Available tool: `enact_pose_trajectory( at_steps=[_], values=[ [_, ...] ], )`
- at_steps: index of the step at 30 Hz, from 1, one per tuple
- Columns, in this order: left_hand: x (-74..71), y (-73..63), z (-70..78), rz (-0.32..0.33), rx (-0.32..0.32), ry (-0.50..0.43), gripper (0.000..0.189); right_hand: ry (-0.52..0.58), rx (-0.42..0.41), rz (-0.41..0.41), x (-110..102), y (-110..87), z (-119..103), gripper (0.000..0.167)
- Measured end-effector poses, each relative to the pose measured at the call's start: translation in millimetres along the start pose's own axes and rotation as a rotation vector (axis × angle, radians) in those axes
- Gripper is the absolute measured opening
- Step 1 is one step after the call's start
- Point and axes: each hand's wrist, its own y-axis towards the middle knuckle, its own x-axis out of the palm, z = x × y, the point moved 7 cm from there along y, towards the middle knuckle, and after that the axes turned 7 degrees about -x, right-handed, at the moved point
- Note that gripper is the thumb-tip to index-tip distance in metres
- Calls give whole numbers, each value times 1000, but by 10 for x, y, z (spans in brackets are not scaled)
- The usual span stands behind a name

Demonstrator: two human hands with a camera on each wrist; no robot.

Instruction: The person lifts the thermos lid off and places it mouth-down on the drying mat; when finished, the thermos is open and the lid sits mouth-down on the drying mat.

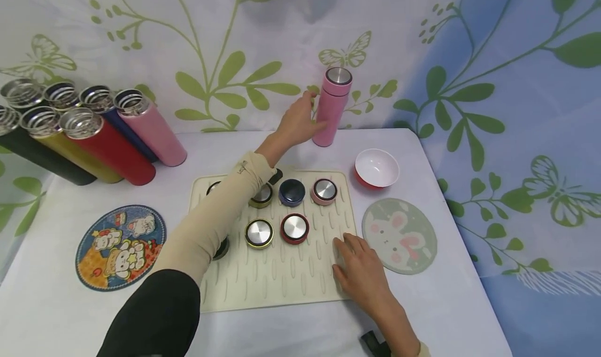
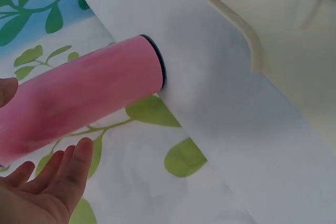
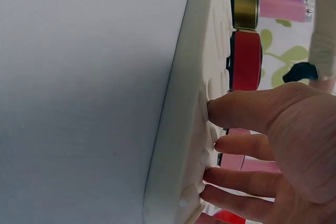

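At the back right, a pink thermos bottle stands upright with its steel-topped lid on. My left hand reaches across to its left side, fingers spread. In the left wrist view, thumb and fingers stand on either side of the pink bottle, with a gap between fingers and bottle. My right hand rests its fingertips on the right part of a cream ridged mat. On that mat sit several bottle lids, including a red lid, a yellow lid, a navy lid and a pink lid.
Several lidless bottles, among them a red bottle and another pink bottle, stand at the back left. A red-and-white bowl and a round rabbit mat lie right. A round cartoon mat lies left. My left sleeve covers some lids.
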Motion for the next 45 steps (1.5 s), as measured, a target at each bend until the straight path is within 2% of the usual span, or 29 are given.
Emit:
enact_pose_trajectory(
  at_steps=[7,13,19,25,28,33,39,41,45],
  values=[
    [202,214,103,43,-55,13,90,-6,13,30,-49,-12,17,52],
    [248,272,79,102,-116,29,81,3,5,49,-24,-5,-27,49],
    [220,285,55,112,-82,24,77,-5,8,56,-31,8,-38,48],
    [199,273,131,45,-54,50,76,-7,20,51,-29,-13,-23,47],
    [170,252,161,45,-26,85,76,-1,26,54,-27,-22,-28,47],
    [-2,176,248,88,52,122,74,7,57,37,-23,4,-15,46],
    [-276,23,315,134,111,81,73,11,84,37,-27,37,-3,45],
    [-354,-57,297,149,120,36,73,22,89,39,-16,27,-6,45],
    [-537,-209,254,182,151,-120,73,34,94,58,-5,25,-13,44]
  ],
)
